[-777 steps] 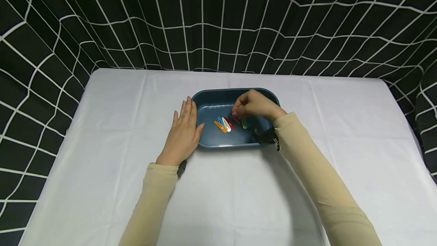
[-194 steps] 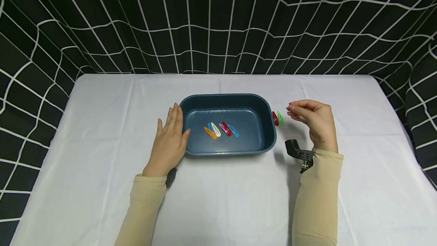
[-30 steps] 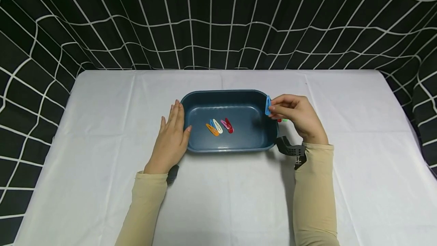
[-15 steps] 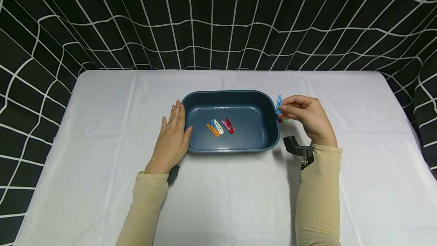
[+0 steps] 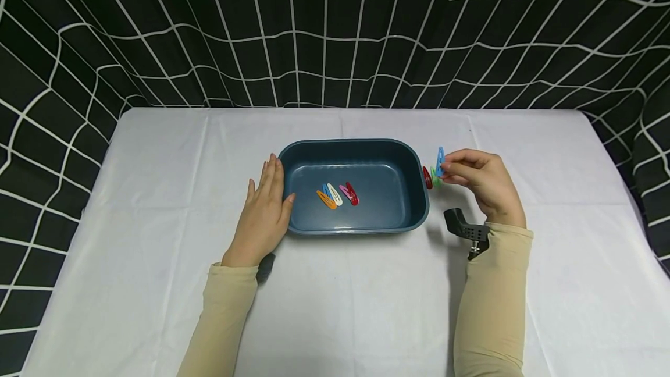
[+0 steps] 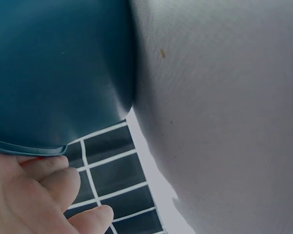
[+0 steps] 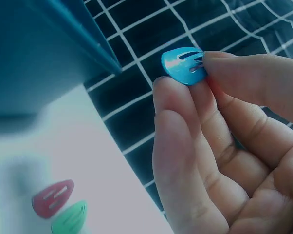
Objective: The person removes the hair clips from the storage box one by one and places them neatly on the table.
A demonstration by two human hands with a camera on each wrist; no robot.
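Observation:
Between thumb and fingers my right hand (image 5: 484, 182) pinches a blue hair clip (image 7: 185, 66), held upright above the table just right of the dark blue tray (image 5: 361, 230). Below it on the cloth lie a red hair clip (image 7: 53, 199) and a green hair clip (image 7: 70, 218), side by side against the tray's right end. My left hand (image 5: 262, 211) rests with straight fingers along the tray's left end. Inside the tray are an orange clip (image 5: 327, 199), a blue clip (image 5: 327, 189), a white clip (image 5: 334, 194), a pink clip (image 5: 345, 192) and a red clip (image 5: 352, 193).
A white cloth (image 5: 335, 307) covers the table. Black fabric with a white net (image 5: 335, 34) stands behind it and at both sides. A black camera mount (image 5: 466, 230) sticks out from my right wrist.
Over the last second my right hand has carried the blue hair clip rightward, from the tray's right rim to above the green clip. Earlier this clip lay in the tray. My left hand stays put.

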